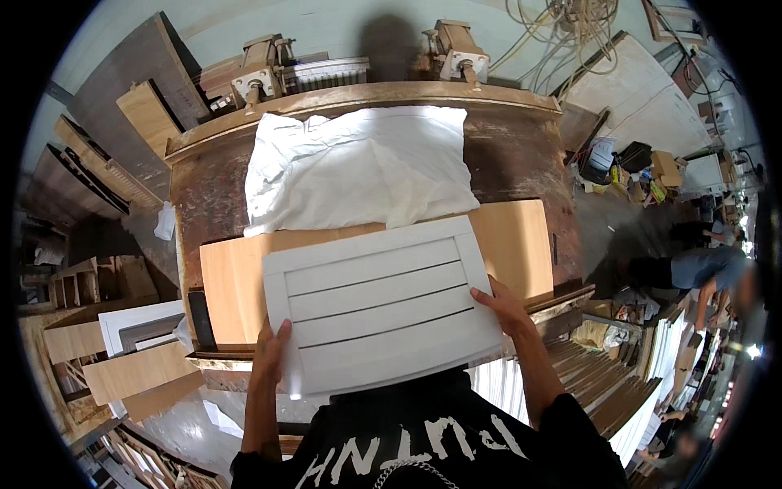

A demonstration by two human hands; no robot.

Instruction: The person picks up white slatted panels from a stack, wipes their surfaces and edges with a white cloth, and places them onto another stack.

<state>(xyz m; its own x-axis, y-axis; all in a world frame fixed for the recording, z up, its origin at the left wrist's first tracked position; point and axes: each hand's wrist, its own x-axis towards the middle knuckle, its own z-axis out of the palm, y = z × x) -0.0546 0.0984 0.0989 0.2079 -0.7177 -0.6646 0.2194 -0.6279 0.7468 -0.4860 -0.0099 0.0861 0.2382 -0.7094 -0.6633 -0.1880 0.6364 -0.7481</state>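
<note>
Between my two hands is a white framed panel point(383, 306) with dark grooves across it, like a cabinet door, slightly tilted in the view. My left hand point(272, 349) grips its left edge, thumb on the face. On the right edge my right hand point(503, 306) does the same, with the thumb over the front; the other fingers are mostly hidden behind. Beyond and partly under the panel, a light wood board point(515, 244) lies on the worn brown workbench point(525, 155). A crumpled white cloth point(350, 167) covers the far part of the bench and overlaps the board's far edge.
Two metal clamp units point(460, 53) stand behind the bench's raised far rail point(366, 99). Large boards point(130, 77) lean at the far left. Wood pieces point(142, 371) are stacked at near left, wooden slats point(599, 383) at near right. Another person point(709, 269) is at the right.
</note>
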